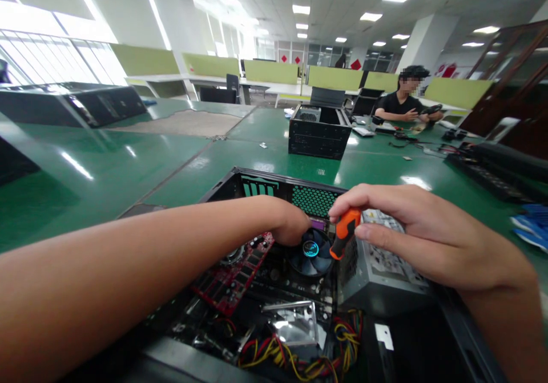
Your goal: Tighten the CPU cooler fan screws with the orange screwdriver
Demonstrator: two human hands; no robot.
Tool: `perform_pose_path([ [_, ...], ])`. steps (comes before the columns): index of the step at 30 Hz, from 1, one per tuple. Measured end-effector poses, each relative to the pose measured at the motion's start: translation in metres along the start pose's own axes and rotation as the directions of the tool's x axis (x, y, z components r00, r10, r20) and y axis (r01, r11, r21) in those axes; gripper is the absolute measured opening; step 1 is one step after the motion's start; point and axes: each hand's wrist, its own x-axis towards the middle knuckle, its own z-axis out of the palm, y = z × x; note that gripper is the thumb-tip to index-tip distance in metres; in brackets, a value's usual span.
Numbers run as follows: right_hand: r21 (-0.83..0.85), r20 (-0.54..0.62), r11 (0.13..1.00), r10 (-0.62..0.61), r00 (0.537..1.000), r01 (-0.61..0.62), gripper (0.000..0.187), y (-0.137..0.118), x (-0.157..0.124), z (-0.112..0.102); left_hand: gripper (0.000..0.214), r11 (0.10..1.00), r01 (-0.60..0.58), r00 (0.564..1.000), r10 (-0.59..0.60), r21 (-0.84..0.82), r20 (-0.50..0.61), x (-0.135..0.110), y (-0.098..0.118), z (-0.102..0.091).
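My right hand [385,220] grips an orange-and-black screwdriver [346,232] by its handle, between thumb and fingers; its shaft is hidden from view. The handle leans over the right edge of a round black cooling fan [311,250] with a blue-lit hub. My left hand [293,223] reaches down into the open computer case [235,180], just left of the fan. Its fingers are hidden behind the hand, so I cannot see what they touch. Below my left forearm, a red circuit board [231,283] sits tilted inside the case. Beneath my right hand is the silver power supply [363,286].
Coloured cables [295,363] and a metal bracket [295,321] lie in the case's near part. Another black case [319,134] stands further back on the green table [252,134]; one more [85,106] lies far left. A co-worker [405,103] sits at the back right.
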Motion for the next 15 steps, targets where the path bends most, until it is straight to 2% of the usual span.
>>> perform_pose_path([
  [3, -0.029, -0.011, 1.000, 0.012, 1.000, -0.013, 0.024, 0.0006, 0.0018, 0.0013, 0.052, 0.998, 0.016, 0.992, -0.024, 0.064, 0.124, -0.0019, 0.0040, -0.0045],
  [12, -0.064, 0.005, 0.998, 0.014, 1.000, -0.014, 0.026, 0.0010, 0.0028, 0.0019, 0.047, 0.997, 0.007, 0.993, -0.016, 0.075, 0.120, -0.0027, 0.0053, -0.0048],
  [15, -0.090, -0.007, 0.995, 0.035, 0.999, -0.036, 0.019, 0.0007, 0.0034, 0.0033, 0.046, 0.996, -0.005, 0.990, -0.007, 0.088, 0.138, -0.0033, 0.0072, -0.0076],
])
